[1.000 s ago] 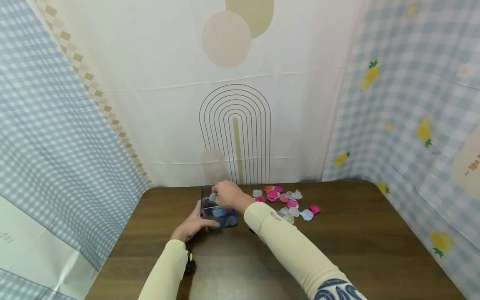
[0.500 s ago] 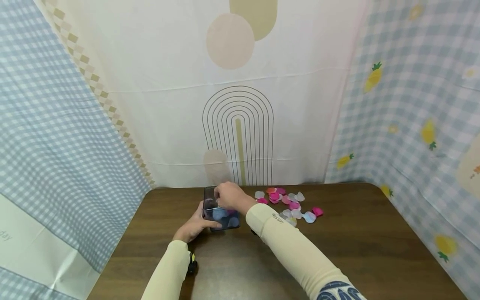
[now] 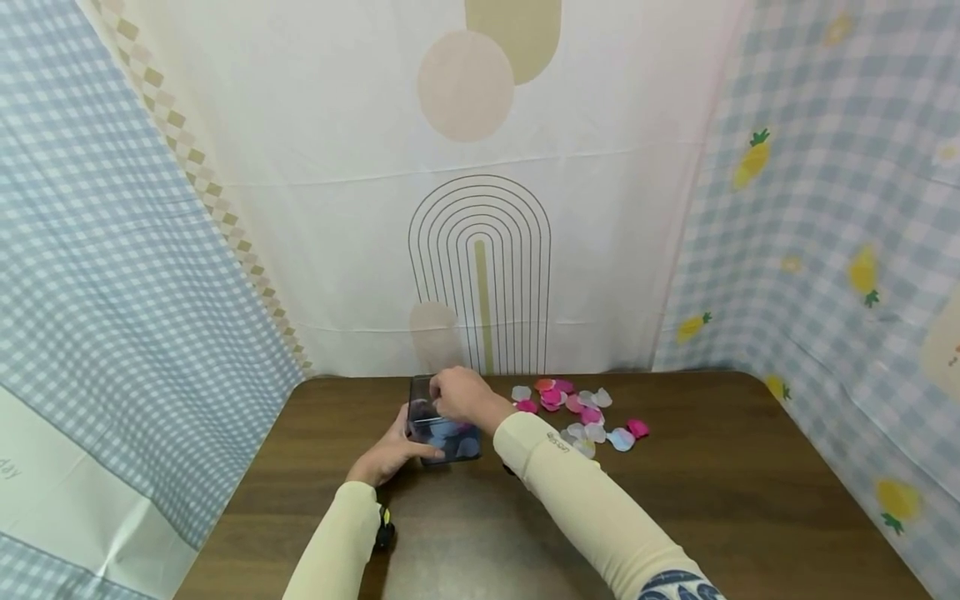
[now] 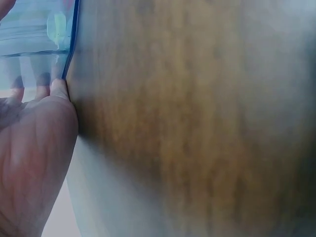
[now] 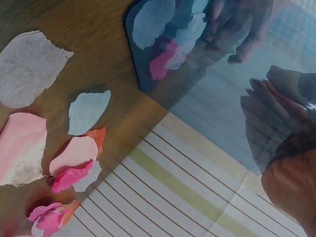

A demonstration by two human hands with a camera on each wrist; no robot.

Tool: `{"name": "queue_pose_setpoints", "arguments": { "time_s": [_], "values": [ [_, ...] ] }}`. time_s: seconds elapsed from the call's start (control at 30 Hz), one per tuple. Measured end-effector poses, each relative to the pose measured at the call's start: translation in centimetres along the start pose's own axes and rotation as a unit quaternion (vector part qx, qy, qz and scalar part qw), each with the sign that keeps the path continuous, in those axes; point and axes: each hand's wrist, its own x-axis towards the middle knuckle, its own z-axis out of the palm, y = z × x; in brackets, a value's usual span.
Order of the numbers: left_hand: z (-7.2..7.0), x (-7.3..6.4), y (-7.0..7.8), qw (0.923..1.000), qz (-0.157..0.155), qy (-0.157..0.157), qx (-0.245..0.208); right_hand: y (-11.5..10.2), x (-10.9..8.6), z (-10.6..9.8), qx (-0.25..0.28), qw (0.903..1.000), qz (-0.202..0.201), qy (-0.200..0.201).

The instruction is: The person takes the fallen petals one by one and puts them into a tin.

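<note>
In the head view my left hand (image 3: 390, 454) grips the near left side of a clear, dark-edged plastic box (image 3: 450, 448), thumb over its near edge. The left wrist view shows that hand's fingers (image 4: 43, 89) through the clear plastic. Pale, bluish and pink petals lie in the box; a bright pink petal (image 5: 162, 61) shows there in the right wrist view. My right hand (image 3: 461, 393) reaches down into the box, fingers pointing inward. Through the tinted wall its fingers look dark in the right wrist view, and I cannot tell whether they hold anything.
Loose petals (image 3: 591, 415) in pink, white and orange lie scattered on the brown table (image 3: 720, 500), right of the box. A patterned cloth (image 3: 360, 275) hangs behind the table's far edge, with checked cloth (image 3: 795, 208) along the right side.
The pale petal seen in my right fingers one second ago is out of sight, and those fingers have gone lower into the box. My left hand keeps its grip. The head view has shifted slightly.
</note>
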Motion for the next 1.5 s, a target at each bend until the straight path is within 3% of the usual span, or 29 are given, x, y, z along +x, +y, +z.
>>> {"name": "queue_pose_setpoints", "arguments": {
  "time_s": [0.57, 0.83, 1.0, 1.13, 1.27, 1.5],
  "values": [
    [-0.3, -0.4, 0.3, 1.0, -0.001, 0.007, 0.005, -0.9, -0.4, -0.3, -0.002, 0.9999, -0.005, 0.011],
    [-0.4, -0.7, 0.2, 0.9999, -0.006, 0.012, 0.007, -0.9, -0.9, 0.2, 0.03, 0.9988, -0.007, 0.038],
    [0.0, -0.6, 0.4, 0.9999, -0.004, 0.015, 0.005, -0.3, -1.9, -0.2, 0.071, 0.9935, -0.034, 0.081],
    [0.4, -0.3, 0.7, 0.9999, -0.002, 0.014, 0.004, 0.8, -2.8, -0.9, 0.085, 0.9837, -0.062, 0.146],
    [0.6, -0.3, 0.8, 0.9999, -0.003, 0.014, 0.01, 2.7, -4.4, -1.9, 0.094, 0.9741, -0.065, 0.195],
    [0.4, -0.6, 0.5, 0.9998, -0.002, 0.016, 0.011, 8.2, -8.9, -2.7, 0.099, 0.9675, -0.051, 0.227]
  ]
}}
